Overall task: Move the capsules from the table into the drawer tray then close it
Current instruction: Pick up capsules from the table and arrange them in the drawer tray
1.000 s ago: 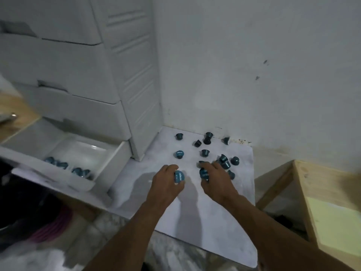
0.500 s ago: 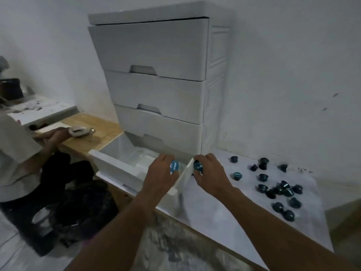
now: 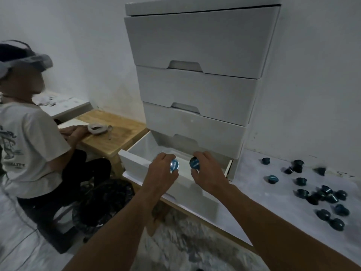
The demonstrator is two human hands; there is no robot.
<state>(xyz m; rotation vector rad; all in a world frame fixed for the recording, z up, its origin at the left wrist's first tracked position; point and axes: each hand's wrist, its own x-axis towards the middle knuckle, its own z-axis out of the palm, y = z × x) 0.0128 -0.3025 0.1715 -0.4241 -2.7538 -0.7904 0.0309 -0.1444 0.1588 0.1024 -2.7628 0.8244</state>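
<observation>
My left hand point(image 3: 161, 174) grips a blue capsule point(image 3: 174, 165) with its foil lid facing me. In my right hand point(image 3: 207, 173) sits a second blue capsule point(image 3: 194, 163), held the same way. Both hands hover over the open bottom drawer point(image 3: 136, 161) of a white drawer unit point(image 3: 195, 75); the hands hide most of the drawer's inside. Several dark blue capsules point(image 3: 320, 194) lie scattered on the white table top point(image 3: 273, 202) to the right.
The three upper drawers are shut. At the left a person point(image 3: 29, 145) sits at a wooden table point(image 3: 115, 132) with a small bowl point(image 3: 96, 128). A dark round bin point(image 3: 101, 204) stands on the floor below the drawer.
Both hands lifted a capsule each off the table and carried them left to above the open drawer. My view swung left and up with them.
</observation>
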